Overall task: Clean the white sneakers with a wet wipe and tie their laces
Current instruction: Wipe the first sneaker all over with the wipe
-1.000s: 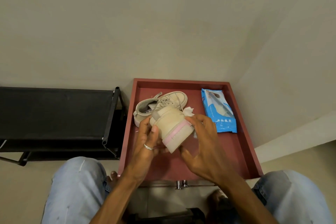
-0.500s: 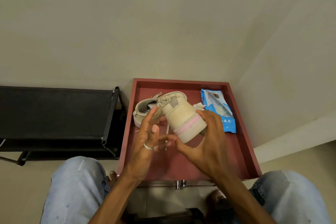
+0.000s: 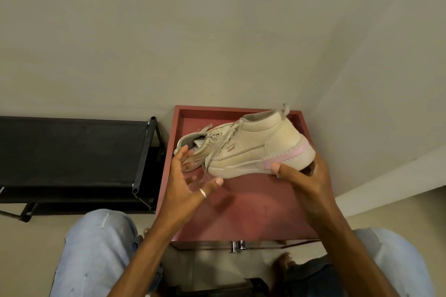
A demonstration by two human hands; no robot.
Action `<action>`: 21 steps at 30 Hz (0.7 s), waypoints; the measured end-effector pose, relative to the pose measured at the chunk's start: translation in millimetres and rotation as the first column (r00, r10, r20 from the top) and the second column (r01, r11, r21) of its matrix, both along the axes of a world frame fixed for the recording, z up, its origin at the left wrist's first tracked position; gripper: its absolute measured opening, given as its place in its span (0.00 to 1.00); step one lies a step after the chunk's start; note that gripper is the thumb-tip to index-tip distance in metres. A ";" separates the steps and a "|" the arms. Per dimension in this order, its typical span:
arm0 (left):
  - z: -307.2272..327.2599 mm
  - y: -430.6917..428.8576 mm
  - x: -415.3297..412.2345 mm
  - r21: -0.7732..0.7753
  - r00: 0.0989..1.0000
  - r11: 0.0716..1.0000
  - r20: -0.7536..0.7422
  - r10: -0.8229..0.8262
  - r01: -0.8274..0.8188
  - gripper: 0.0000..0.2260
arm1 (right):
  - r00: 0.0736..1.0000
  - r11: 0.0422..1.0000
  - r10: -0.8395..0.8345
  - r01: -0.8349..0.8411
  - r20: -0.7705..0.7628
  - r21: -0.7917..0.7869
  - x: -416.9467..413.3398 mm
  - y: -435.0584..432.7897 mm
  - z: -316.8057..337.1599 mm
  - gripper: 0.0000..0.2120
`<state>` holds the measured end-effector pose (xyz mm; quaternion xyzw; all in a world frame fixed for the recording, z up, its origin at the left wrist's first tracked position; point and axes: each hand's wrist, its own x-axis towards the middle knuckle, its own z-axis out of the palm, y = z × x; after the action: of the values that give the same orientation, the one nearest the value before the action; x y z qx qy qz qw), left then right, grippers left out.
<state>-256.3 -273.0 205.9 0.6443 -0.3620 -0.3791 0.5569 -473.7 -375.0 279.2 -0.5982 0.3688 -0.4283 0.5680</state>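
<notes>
We are in a corner of plain beige walls, looking down on a red tabletop with a raised rim. Lifted clear of it is the white sneaker, side-on to us, toe to the left and heel to the right. Our right hand grips it at the heel: the thumb presses the pink band of the sole and the palm cups the underside. Its laces are untied and trail down off the front. Our left hand holds nothing. Its fingers are spread and relaxed just below the toe and the dangling lace ends, and we cannot tell whether a fingertip touches the sole. We see no wet wipe in either hand.

We judge the shoe light, with a thick, stiff sole and a softer padded upper that would dent under a hard squeeze. The sole edge and the heel look like the firm places to take hold. The laces are limp and likely to swing or snag.

The second sneaker lies on the tabletop behind the left hand. To the left stands a black shoe rack, and knees in pale jeans frame the bottom of the view.
</notes>
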 end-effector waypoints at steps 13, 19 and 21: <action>6.3 -3.6 13.9 -0.033 0.969 0.989 -0.202 -0.145 0.141 0.35 | 0.969 0.957 0.241 -0.246 0.048 0.158 -2.5 -3.8 -2.4 0.34; 11.1 -3.3 19.4 -0.021 0.968 0.998 -0.244 -0.065 0.062 0.20 | 0.971 0.957 0.240 -0.234 -0.013 0.172 0.1 -4.7 -4.0 0.34; 12.7 -3.3 22.3 -0.017 0.975 1.000 -0.223 -0.006 0.003 0.15 | 0.970 0.953 0.244 -0.242 0.009 0.184 -0.5 -6.7 -3.7 0.31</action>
<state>-234.0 -276.3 218.6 0.5924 -0.3018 -0.4472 0.5983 -474.1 -381.7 275.5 -0.5870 0.3341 -0.3153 0.6667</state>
